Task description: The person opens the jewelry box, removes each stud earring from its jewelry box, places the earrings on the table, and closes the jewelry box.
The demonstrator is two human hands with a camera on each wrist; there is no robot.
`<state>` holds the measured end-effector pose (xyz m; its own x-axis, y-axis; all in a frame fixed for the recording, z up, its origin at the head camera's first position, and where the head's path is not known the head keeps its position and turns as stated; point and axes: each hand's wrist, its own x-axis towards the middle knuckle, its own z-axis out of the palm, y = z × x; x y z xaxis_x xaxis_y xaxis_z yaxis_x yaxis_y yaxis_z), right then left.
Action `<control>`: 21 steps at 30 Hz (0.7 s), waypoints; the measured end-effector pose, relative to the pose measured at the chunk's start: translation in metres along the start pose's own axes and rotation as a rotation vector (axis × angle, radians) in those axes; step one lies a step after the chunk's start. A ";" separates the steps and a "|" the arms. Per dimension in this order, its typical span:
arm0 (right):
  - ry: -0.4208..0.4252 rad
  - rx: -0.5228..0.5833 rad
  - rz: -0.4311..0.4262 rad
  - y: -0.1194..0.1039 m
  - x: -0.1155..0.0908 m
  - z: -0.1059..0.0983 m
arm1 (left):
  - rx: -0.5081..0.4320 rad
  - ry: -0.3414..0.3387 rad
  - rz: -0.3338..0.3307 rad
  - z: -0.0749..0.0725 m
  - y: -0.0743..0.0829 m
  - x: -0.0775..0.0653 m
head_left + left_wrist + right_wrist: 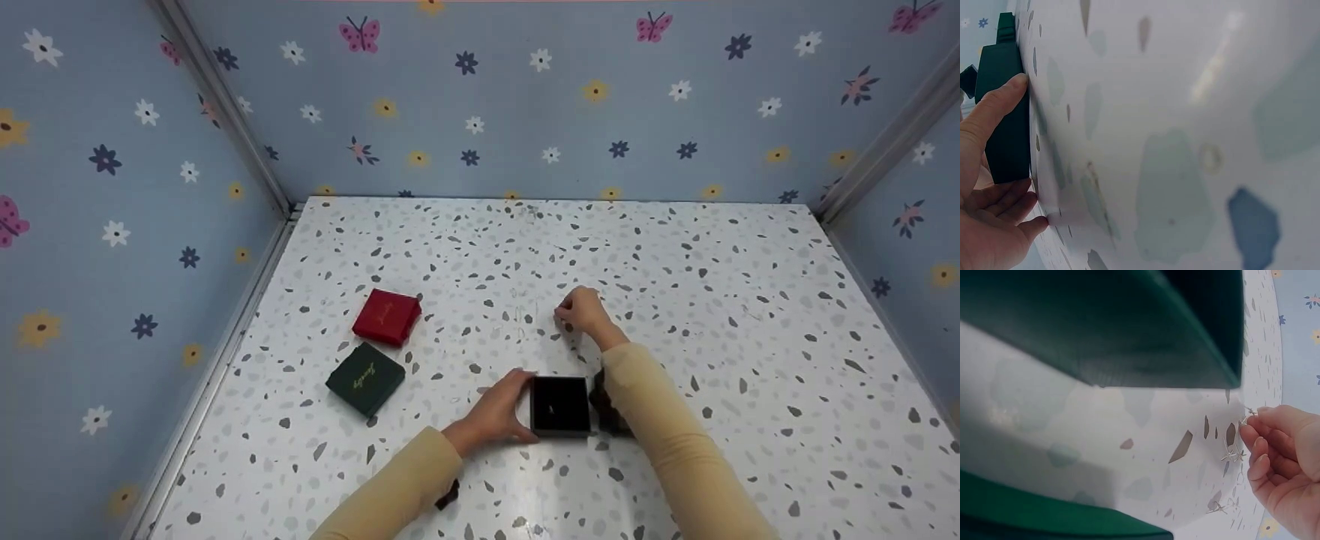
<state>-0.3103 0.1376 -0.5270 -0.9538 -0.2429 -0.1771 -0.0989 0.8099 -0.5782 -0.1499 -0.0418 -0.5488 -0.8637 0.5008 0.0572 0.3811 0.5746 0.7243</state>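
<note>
My left hand (495, 411) holds a small jewelry box (560, 431) by its sides, thumb at one side and fingers at another. The box stands uncovered, with a black inside and a tiny silvery piece in it. Its outside looks dark green (1008, 124) in the left wrist view. Farther forward, my right hand (586, 311) pinches a tiny silvery jewelry piece (1250, 412) between thumb and forefinger, close over the table. Beside that hand, several small star-like silvery pieces (1233, 454) lie on the tabletop.
A closed red jewelry box (386, 317) and a green one (366, 379) with gold lettering sit to the left on the speckled table (712, 465). A dark object (609, 405) is partly hidden by the right sleeve. Flowered blue walls (510, 97) border the table.
</note>
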 end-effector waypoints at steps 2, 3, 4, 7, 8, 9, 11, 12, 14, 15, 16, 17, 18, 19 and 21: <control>-0.005 0.004 0.005 0.001 0.000 0.000 | -0.004 0.000 0.003 0.001 0.000 0.000; -0.008 0.006 0.009 0.001 0.000 0.000 | -0.006 0.000 0.004 0.001 0.000 0.000; -0.015 0.010 0.018 0.002 0.000 0.000 | -0.010 -0.001 0.003 0.001 0.000 0.000; -0.034 0.019 0.039 0.002 0.000 -0.001 | -0.019 0.000 0.005 0.001 0.000 0.000; -0.039 0.021 0.042 0.003 0.000 -0.002 | -0.023 0.001 0.006 0.001 0.000 0.000; -0.044 0.025 0.044 0.003 0.000 -0.002 | -0.025 0.002 0.007 0.001 0.000 0.000; -0.046 0.034 0.034 0.002 0.000 -0.004 | -0.029 0.006 0.009 0.000 -0.001 0.001; -0.046 0.041 0.028 0.001 0.000 -0.005 | -0.029 0.009 0.009 0.000 -0.001 0.001; -0.035 0.044 -0.005 0.001 -0.001 -0.008 | -0.031 0.009 0.007 0.000 0.000 0.001; -0.029 0.043 -0.018 0.000 -0.001 -0.009 | -0.031 0.008 0.004 0.000 0.000 0.001; -0.021 0.041 -0.031 0.000 -0.002 -0.011 | -0.033 0.008 0.003 0.000 0.000 0.001; -0.016 0.039 -0.043 -0.001 -0.003 -0.012 | -0.034 0.008 0.002 0.000 0.000 0.001; -0.011 0.035 -0.059 -0.001 -0.004 -0.013 | -0.035 0.007 0.002 0.000 0.000 0.001; -0.004 0.028 -0.076 -0.001 -0.005 -0.015 | -0.036 0.006 0.000 0.000 0.000 0.000; -0.001 0.028 -0.098 -0.001 -0.007 -0.017 | -0.035 0.009 0.006 0.001 0.000 0.000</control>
<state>-0.3080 0.1475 -0.5119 -0.9397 -0.3203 -0.1195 -0.1834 0.7673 -0.6145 -0.1499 -0.0412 -0.5490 -0.8642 0.4986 0.0676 0.3749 0.5486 0.7473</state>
